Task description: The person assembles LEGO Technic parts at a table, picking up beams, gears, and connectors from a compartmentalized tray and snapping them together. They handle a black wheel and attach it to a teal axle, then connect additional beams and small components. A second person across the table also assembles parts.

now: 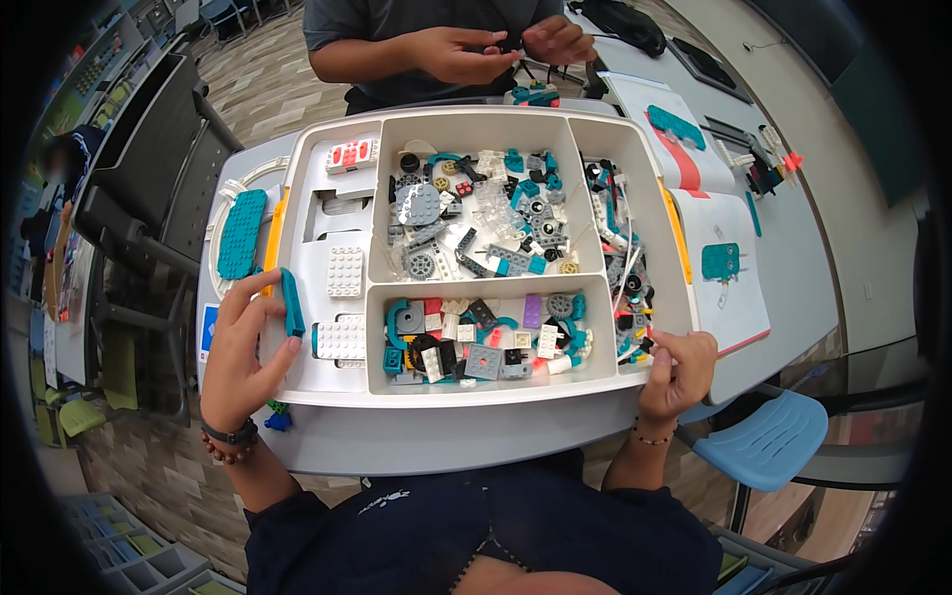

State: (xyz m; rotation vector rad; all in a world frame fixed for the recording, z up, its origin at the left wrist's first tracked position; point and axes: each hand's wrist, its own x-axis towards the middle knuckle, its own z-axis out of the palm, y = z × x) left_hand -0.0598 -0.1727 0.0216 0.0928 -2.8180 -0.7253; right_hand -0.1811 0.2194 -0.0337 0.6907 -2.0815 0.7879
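Note:
A white sorting tray full of building bricks lies before me. At its left rim my left hand grips a long teal building piece between thumb and fingers. My right hand is closed in a pinch at the tray's front right corner. A small dark piece shows at its fingertips; its kind is too small to tell. Close by is the narrow right compartment with cables and small parts. White brick-studded blocks sit in the tray's left section.
Left of the tray lies a teal studded plate by a white curved track piece. An open picture booklet lies on the right. Across the table a person handles something small above a teal build. A blue chair stands at right.

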